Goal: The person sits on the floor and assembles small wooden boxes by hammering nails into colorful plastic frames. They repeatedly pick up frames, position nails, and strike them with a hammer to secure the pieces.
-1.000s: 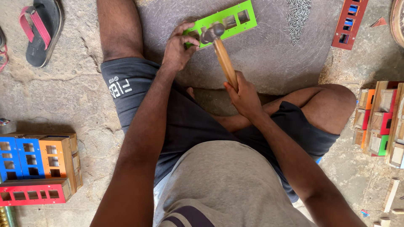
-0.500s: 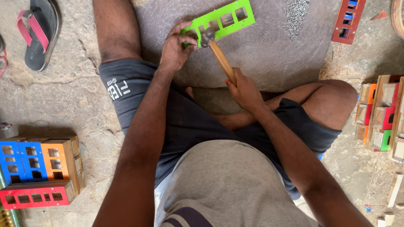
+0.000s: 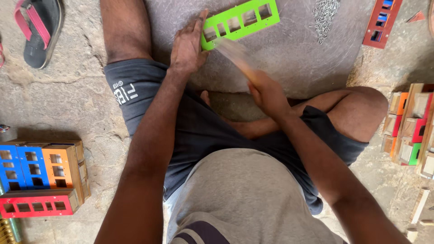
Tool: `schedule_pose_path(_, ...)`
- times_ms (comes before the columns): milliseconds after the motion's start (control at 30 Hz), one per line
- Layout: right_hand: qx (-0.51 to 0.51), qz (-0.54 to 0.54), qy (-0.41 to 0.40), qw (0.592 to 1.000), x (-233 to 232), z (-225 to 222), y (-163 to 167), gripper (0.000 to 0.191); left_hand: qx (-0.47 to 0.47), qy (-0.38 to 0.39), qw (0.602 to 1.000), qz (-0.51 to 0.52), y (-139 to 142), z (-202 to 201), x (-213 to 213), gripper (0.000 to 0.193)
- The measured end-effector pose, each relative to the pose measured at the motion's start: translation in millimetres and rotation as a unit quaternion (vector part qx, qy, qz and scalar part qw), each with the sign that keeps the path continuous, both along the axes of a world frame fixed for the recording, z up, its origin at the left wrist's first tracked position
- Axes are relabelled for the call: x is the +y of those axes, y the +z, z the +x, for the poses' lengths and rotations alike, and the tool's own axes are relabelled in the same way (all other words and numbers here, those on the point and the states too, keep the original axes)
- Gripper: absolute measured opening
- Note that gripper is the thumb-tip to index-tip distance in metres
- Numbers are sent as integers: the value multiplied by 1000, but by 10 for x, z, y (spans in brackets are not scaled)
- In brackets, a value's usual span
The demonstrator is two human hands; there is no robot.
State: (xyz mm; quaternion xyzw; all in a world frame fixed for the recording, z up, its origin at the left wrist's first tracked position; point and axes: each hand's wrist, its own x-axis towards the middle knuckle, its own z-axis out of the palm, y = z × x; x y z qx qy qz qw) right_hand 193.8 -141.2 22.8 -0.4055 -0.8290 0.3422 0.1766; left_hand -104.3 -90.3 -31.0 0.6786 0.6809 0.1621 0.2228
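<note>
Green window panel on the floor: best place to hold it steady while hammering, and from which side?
Probably the near-left short end of the green panel, coming from the left. It lies flat and tilted, its long run full of cutouts, so the solid end frame offers the most material. The left hand already braces that end, while the right hand swings the blurred hammer in from the right, so left keeps fingers clear.

The person sits cross-legged and barefoot in a grey shirt (image 3: 253,199) with dark stripes at its near hem and dark blue shorts (image 3: 199,131) with white lettering on the left leg, both arms bare to the left hand (image 3: 187,45) and right hand (image 3: 267,92).
</note>
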Motion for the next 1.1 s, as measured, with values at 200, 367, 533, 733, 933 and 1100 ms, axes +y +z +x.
schedule_pose_path(200,-14,-293,-191,937,-145,133,-63,36,38,-10,998,46,22,11,-29,110)
schedule_pose_path(367,-85,-368,-188,906,-434,465,-211,49,44,-23,999,4,150,408,296,119)
schedule_pose_path(533,-58,8,-114,992,-209,202,-258,57,14,-69,995,75,392,1110,991,92)
schedule_pose_path(733,15,30,-151,988,164,-191,73,45,-100,144,985,-11,785,680,994,60)
schedule_pose_path(933,23,112,-190,975,886,-727,0,37,-6,264,961,86,359,-336,-113,33)
schedule_pose_path(1100,47,101,-158,981,1186,-850,-74,40,73,296,952,-37,-95,-454,-197,45)
